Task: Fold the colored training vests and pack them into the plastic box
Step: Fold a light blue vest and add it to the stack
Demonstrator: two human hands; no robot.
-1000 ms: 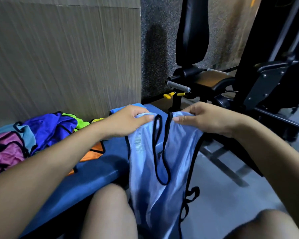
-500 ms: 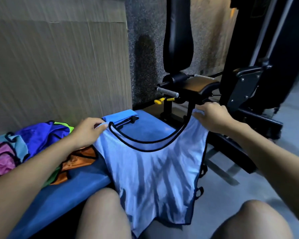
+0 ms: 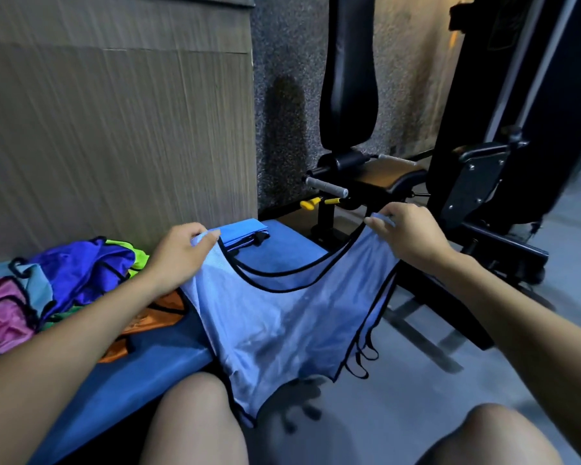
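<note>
My bare knees sit at the bottom edge above a grey floor (image 3: 366, 427). I see the light blue vest (image 3: 282, 323) stretched out over the blue bench (image 3: 141, 370), my left hand (image 3: 178, 255) pinching one shoulder strap and my right hand (image 3: 406, 234) pinching the other. Left on the bench lies a heap of coloured vests (image 3: 64, 283); a folded blue vest (image 3: 242, 231) sits farther along. Beyond stand a black gym machine (image 3: 349, 95) and a wood-grain wall (image 3: 114, 129). I can read no writing.

Pile of vests (image 3: 57, 290) cut off by the left edge; orange vest (image 3: 155, 317) partly hidden under the left forearm. Gym machine (image 3: 483, 182) cropped at top and right (upper frame dark). Plastic box unseen.
</note>
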